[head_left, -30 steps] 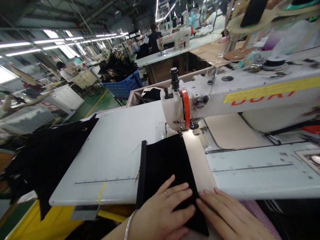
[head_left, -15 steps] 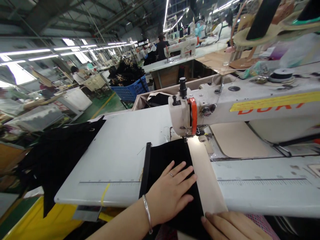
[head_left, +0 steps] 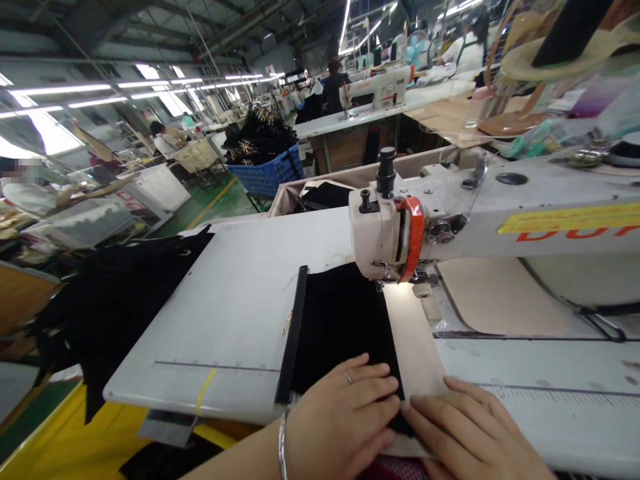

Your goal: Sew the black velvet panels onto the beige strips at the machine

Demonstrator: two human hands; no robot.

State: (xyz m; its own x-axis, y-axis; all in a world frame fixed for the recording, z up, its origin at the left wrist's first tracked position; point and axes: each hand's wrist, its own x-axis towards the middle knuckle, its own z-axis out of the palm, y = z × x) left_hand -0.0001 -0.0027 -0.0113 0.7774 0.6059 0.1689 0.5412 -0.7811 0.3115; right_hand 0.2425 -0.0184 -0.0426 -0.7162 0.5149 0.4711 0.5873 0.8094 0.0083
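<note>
A black fabric panel (head_left: 345, 327) lies on the sewing machine bed, over a beige strip (head_left: 417, 340) that shows along its right side. Both pieces run up to the needle area of the sewing machine (head_left: 385, 247). A dark zipper-like band with a gold pull (head_left: 287, 321) edges the panel's left side. My left hand (head_left: 345, 420), with a ring and a bangle, rests flat on the lower part of the black panel, fingers stretched. Beside it, my right hand (head_left: 465, 427) lies on the beige strip, fingers extended and fingertips at the black edge; its thumb is mostly hidden.
Black fabric (head_left: 125, 300) hangs over the table's left edge above a yellow bin (head_left: 75, 433). A blue crate (head_left: 267, 175) of dark pieces stands beyond. Thread cones (head_left: 570, 33) rise behind the machine at right. Other people work in the background.
The black panel and beige strip have fed forward under the machine head, their near end closer to the needle. Both hands have moved along, and the right reaches farther onto the strip.
</note>
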